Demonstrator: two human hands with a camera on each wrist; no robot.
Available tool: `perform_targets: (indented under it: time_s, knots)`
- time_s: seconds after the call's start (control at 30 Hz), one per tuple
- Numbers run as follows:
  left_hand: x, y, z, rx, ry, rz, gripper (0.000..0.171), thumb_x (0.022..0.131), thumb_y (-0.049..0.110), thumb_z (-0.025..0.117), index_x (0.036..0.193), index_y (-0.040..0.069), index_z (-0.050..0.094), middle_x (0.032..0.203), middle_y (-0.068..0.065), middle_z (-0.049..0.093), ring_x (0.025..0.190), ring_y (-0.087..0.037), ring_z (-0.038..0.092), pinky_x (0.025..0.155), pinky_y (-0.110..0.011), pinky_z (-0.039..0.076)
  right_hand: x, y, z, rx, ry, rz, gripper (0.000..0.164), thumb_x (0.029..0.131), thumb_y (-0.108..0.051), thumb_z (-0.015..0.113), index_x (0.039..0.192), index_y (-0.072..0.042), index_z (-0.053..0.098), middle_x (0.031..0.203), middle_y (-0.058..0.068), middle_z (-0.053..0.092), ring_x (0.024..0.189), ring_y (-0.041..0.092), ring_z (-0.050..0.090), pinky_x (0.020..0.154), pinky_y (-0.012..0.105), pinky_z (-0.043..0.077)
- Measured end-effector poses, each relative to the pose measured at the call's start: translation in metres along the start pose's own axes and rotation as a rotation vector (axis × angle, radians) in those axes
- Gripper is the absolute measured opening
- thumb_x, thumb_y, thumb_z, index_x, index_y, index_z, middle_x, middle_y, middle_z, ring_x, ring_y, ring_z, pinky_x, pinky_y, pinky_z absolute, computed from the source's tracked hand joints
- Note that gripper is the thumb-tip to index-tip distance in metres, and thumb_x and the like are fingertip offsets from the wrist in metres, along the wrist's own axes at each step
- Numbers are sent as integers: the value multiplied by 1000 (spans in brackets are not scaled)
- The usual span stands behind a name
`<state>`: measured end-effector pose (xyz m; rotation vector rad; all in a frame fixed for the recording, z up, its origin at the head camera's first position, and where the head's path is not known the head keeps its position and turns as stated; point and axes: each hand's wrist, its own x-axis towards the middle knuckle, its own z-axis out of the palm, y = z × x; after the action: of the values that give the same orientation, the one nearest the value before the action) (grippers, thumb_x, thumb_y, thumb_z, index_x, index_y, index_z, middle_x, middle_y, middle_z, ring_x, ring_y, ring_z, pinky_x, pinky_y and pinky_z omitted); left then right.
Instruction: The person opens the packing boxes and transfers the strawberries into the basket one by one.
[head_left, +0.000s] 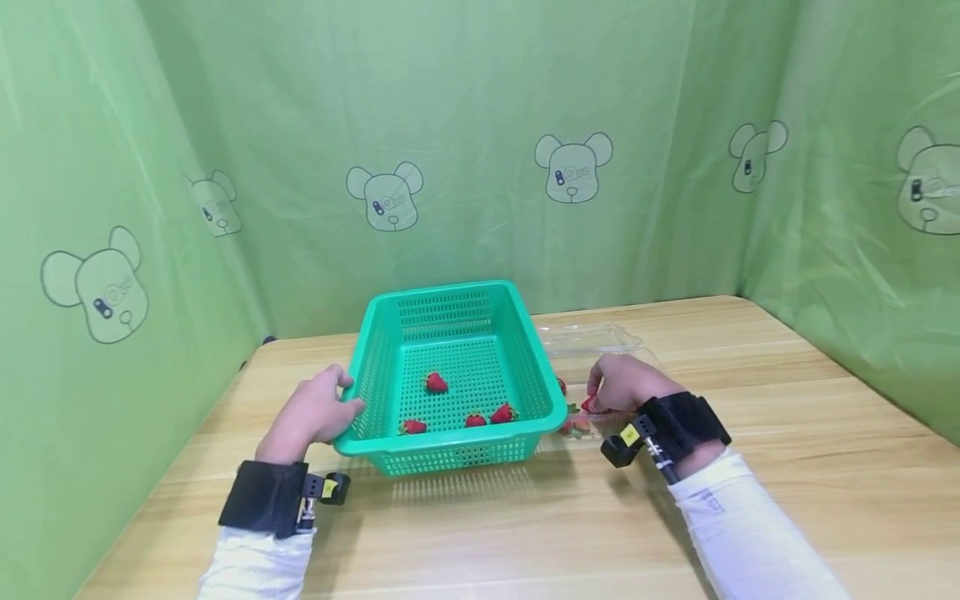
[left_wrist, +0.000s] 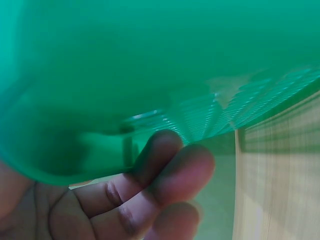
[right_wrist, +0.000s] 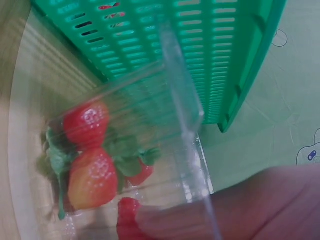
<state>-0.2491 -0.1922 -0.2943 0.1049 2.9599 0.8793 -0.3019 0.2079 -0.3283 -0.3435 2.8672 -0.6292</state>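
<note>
My left hand grips the left rim of a green plastic basket, thumb over the edge and fingers curled beneath it. Several strawberries lie spread over the basket's bottom, one of them near the middle. To the right of the basket, my right hand reaches into a clear plastic box and pinches a red strawberry. Other strawberries with green leaves lie in the box, close beside the basket's right wall. The right hand's other fingers are mostly hidden in its wrist view.
Everything stands on a light wood table. Behind it and at both sides hangs a green curtain printed with bear heads. The basket's right rim overlaps the left part of the clear box in the head view.
</note>
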Motion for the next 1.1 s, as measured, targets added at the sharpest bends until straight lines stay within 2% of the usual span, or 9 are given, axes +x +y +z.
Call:
perform_targets:
  time_s: [0.27, 0.67, 0.87, 1.1]
  knots:
    - [-1, 1, 0, -2, 0, -1, 41, 92, 14, 57, 125, -7, 43, 97, -21, 60, 64, -21, 59, 58, -32, 53, -2, -5, -6, -15, 45, -18, 17, 78, -9, 70, 93, -3, 65, 85, 11, 63, 69, 21, 55, 57, 30, 45]
    - [-1, 2, -1, -10, -2, -2, 40, 92, 14, 57, 124, -6, 43, 97, -21, 59, 65, -21, 59, 58, -33, 54, -4, -10, -15, 36, 76, -18, 14, 85, -11, 67, 95, -1, 63, 73, 11, 66, 59, 17, 58, 52, 28, 46]
    - [-1, 2, -1, -12, -5, -3, 40, 92, 13, 57, 124, -6, 43, 98, -22, 59, 65, -21, 59, 58, -33, 53, -6, -15, -19, 33, 100, -45, 14, 86, -11, 67, 94, -1, 63, 73, 11, 67, 61, 17, 59, 54, 30, 47]
    - [-1, 1, 0, -10, -5, 1, 40, 92, 14, 57, 124, -7, 43, 97, -21, 60, 65, -21, 59, 58, -32, 53, -9, -20, -23, 51, 114, -45, 19, 87, -12, 66, 99, 2, 62, 78, 15, 69, 68, 24, 64, 56, 31, 49]
